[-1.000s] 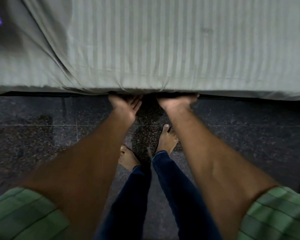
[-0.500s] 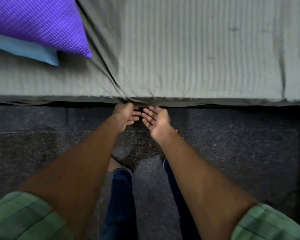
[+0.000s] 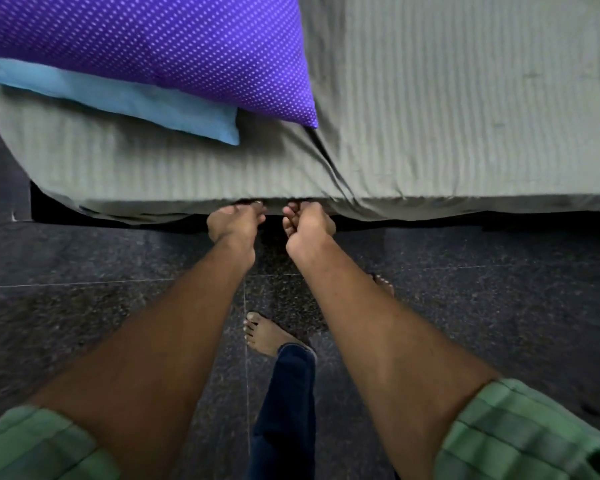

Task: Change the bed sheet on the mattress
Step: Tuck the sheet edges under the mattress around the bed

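Half a sec ago both palms hung loose; now left hand & right hand have fingers curled, gripping the grey striped bed sheet hem at mattress edge, below the purple pillow. Prob. tucking or tugging next.

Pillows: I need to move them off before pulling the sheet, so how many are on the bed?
2. The purple dotted pillow lies at the upper left, on top of the blue pillow beneath it. More may lie beyond the frame.

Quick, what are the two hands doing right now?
Left hand: fingers curled, gripping the hem of the grey bed sheet.
Right hand: fingers curled, gripping the same hem.
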A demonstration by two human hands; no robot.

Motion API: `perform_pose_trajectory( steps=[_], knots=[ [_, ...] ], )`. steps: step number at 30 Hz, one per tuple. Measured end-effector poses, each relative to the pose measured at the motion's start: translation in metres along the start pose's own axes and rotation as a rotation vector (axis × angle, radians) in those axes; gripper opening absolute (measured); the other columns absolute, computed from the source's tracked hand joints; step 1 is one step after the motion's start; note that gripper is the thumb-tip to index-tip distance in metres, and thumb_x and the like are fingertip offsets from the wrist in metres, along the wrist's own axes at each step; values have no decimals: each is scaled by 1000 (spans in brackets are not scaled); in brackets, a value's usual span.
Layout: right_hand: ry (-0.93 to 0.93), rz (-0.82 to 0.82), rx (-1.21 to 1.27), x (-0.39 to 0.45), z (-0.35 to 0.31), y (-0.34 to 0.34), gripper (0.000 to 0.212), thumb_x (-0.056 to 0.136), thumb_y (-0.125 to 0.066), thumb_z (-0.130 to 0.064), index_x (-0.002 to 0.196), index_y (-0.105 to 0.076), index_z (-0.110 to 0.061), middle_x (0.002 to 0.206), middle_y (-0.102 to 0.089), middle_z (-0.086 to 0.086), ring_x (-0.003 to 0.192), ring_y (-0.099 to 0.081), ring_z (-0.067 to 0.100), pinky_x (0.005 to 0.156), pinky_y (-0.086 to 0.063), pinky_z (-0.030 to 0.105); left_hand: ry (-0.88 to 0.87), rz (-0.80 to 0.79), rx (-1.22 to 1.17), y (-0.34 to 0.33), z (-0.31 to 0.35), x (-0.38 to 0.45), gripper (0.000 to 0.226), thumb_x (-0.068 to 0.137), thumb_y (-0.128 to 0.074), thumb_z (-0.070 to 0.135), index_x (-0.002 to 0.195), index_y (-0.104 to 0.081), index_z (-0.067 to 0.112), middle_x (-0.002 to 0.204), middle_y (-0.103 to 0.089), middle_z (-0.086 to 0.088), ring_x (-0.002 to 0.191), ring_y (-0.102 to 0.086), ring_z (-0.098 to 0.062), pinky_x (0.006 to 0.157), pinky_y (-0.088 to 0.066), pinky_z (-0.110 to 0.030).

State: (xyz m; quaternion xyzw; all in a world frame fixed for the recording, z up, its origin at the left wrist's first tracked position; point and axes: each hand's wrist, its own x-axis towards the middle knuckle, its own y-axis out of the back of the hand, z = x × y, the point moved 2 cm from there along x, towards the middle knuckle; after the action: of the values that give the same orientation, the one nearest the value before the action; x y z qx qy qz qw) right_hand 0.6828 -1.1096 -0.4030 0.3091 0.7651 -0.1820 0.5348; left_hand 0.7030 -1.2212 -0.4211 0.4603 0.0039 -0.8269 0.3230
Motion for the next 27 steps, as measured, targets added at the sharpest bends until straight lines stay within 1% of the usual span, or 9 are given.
perform_pose_trajectory(
  steps=[5,8,10,12,15,18,20,23,27],
  knots=[
    [94,59,-115,-6,23,-9,21,90,-56,-5,72,-65,-5,56,-61,7,39,-51,13,41,-41,23,-39,-45,74,15,-8,-3,18,83,-77,29,76,-77,13,69,-77,2,61,-72,-7,57,-51,-21],
    [37,12,-136,-12,51,-23,24,90,-58,-5,66,-63,-6,56,-61,7,37,-52,14,40,-42,22,-10,55,130,34,-10,7,31,67,-78,47,64,-76,16,59,-73,4,61,-74,-14,68,-62,-31],
    [5,-9,-120,-13,65,-28,22,90,-59,-8,69,-63,-7,60,-64,7,41,-55,14,42,-44,24,57,97,152,41,-10,25,38,53,-72,51,64,-76,15,58,-72,4,59,-73,-15,67,-64,-36],
    [36,3,-105,-8,68,-23,16,92,-63,-16,78,-66,-10,76,-71,9,53,-60,18,47,-46,28,109,92,145,36,-17,50,43,51,-66,47,74,-77,12,66,-75,1,58,-71,-17,60,-59,-30],
    [85,43,-15,2,53,-8,18,96,-65,-29,90,-65,-11,96,-74,14,66,-65,22,49,-47,29,110,95,150,35,-1,35,50,55,-65,50,85,-76,11,78,-77,-2,67,-74,-22,67,-63,-33],
    [67,40,43,13,30,3,18,98,-63,-25,94,-66,-7,89,-72,10,63,-65,18,51,-48,26,107,-15,54,34,1,7,21,84,-71,33,84,-75,12,77,-75,2,70,-73,-14,58,-51,-22],
    [46,13,37,17,21,4,14,100,-58,-19,94,-64,-8,81,-70,7,59,-63,17,53,-47,24,109,-9,-127,42,-3,9,13,90,-68,23,92,-75,12,86,-77,0,77,-75,-14,54,-46,-22],
    [54,15,36,20,22,-2,19,98,-55,-14,82,-63,-7,67,-65,5,53,-59,16,51,-45,24,117,79,-412,57,1,18,9,93,-68,19,92,-72,11,94,-77,-3,83,-77,-16,58,-50,-22],
    [99,83,-40,23,34,-6,18,92,-55,-13,77,-63,-8,57,-60,3,43,-52,13,43,-39,20,150,150,-502,53,7,18,13,91,-68,4,78,-67,6,71,-71,-5,57,-68,-9,45,-43,-19]
  ],
)
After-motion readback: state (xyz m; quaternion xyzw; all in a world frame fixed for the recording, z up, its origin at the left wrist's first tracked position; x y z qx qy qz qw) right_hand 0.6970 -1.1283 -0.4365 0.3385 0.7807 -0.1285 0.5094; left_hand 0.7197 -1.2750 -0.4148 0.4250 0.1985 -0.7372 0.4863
